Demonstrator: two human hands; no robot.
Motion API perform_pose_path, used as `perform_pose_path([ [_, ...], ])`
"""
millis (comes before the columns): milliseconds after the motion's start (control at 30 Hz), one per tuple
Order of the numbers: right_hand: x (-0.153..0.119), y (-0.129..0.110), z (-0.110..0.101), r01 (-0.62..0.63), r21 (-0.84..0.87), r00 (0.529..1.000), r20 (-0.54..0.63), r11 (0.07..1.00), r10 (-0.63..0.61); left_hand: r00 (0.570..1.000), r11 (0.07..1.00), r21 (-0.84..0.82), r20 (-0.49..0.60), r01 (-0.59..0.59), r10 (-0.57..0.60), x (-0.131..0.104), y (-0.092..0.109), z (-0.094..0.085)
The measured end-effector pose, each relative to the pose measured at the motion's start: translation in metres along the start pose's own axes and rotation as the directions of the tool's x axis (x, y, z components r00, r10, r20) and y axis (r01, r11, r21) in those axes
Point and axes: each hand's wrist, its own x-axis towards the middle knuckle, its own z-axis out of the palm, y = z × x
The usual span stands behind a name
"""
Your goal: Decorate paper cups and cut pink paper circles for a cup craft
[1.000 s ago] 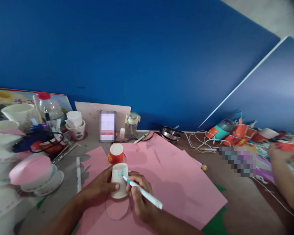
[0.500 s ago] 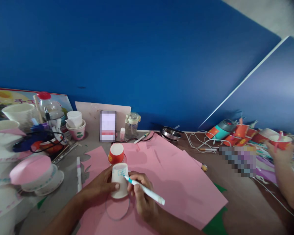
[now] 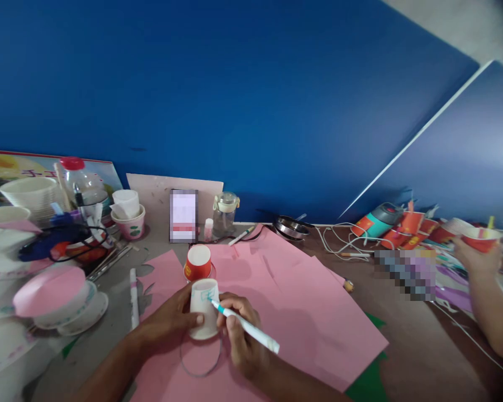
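Observation:
A white paper cup (image 3: pixel 203 318) is upside down over the pink paper, with small teal lines drawn on its upper side. My left hand (image 3: pixel 176 317) is closed round the cup's left side, thumb across its front. In my right hand (image 3: pixel 243 335) a white marker (image 3: pixel 255 334) with a teal tip end is pinched, its point touching the drawn lines. Just behind stands a red paper cup (image 3: pixel 198 263), right way up. Below the white cup a circle outline (image 3: pixel 200 360) shows on the pink paper (image 3: pixel 310 329).
Paper bowls and cups (image 3: pixel 62 296) crowd the left side. A phone (image 3: pixel 183 216) leans at the back beside a glass jar (image 3: pixel 225 215). Another marker (image 3: pixel 134 296) lies left of the paper. At far right, another person's hand (image 3: pixel 480 262) holds a red paper bowl (image 3: pixel 481 240).
My hands, the white cup and the marker stay nearly in place; the marker's rear end has shifted slightly left. The other person's red bowl has tilted a little.

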Motion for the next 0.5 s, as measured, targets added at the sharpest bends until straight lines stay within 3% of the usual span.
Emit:
perform_pose_path([
  [267, -0.008, 0.011, 0.0, -0.164, 0.009, 0.979, -0.118, 0.986, 0.164, 1.0, 1.0, -0.018, -0.005, 0.016, -0.016, -0.002, 0.007, 0.007],
  [400, -0.009, 0.012, 0.003, -0.184, 0.125, 0.971, -0.129, 0.975, 0.2, 1.0, 0.999, -0.036, 0.001, 0.007, -0.007, -0.002, 0.005, 0.005],
  [500, -0.009, 0.012, 0.002, -0.18, 0.121, 0.977, -0.094, 0.976, 0.192, 1.0, 1.0, -0.031, 0.012, 0.001, -0.001, -0.001, 0.003, 0.003],
])
